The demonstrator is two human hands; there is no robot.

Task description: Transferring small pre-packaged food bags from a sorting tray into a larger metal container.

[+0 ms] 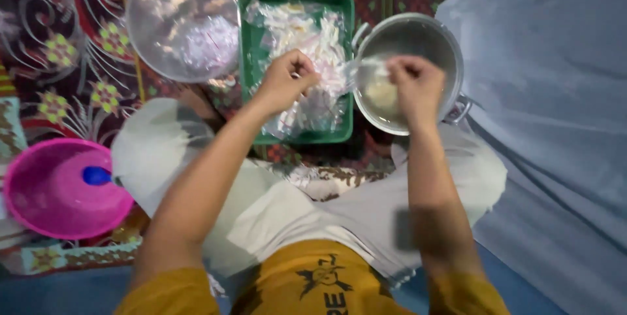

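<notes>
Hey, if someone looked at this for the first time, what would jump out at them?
Probably the two hands at centre: the left hand pinches a clear plastic bag over a green tray of white pieces, while the right hand works inside a metal pot. At lower left sits a bright pink bowl with a blue blob inside.

Home floor setting: patterned mat (pixel 72 60), far green tray (pixel 248 60), metal pot (pixel 450 47) at right, pink basin (pixel 46 191) near left.

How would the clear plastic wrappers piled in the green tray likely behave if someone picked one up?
The clear wrappers look thin and crinkled, so probably floppy and very light. Their glossy film may be slippery. Loosely heaped in the green tray, neighbours might drag along when the left hand lifts one.
</notes>
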